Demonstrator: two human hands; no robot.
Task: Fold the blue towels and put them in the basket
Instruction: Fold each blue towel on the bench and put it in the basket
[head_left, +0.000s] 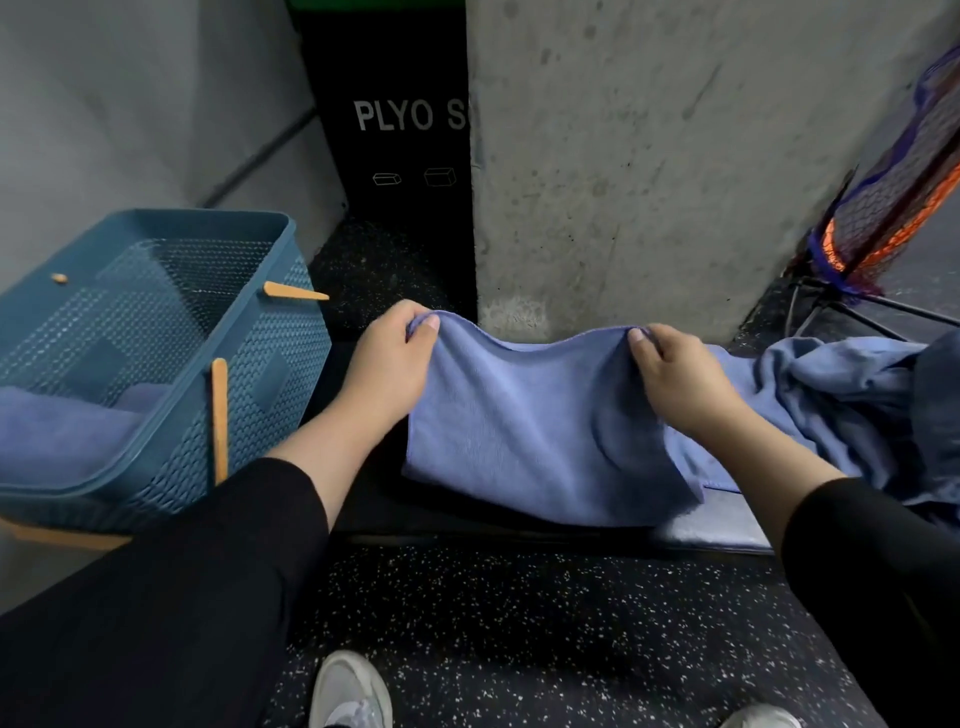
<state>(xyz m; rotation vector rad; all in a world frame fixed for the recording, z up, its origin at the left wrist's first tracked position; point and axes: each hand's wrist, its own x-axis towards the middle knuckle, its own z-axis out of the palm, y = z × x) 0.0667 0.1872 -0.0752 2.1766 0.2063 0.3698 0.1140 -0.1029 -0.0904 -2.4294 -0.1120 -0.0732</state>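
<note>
Near: speckled floor (519, 623), shoes (350, 691). On dark bench (717, 530) lies the towel (530, 431); L hand (395, 353) pinches its far left corner, R hand (670, 374) pinches far right corner, both lifted a bit. More towels in pile (841, 400) at right, touching it. Basket (156, 364) at left w/ folded towel (62, 431) inside. Behind: concrete pillar (675, 156), black box (400, 130).

Both hands (524, 364) pinch a blue towel's (540, 441) far corners.
</note>
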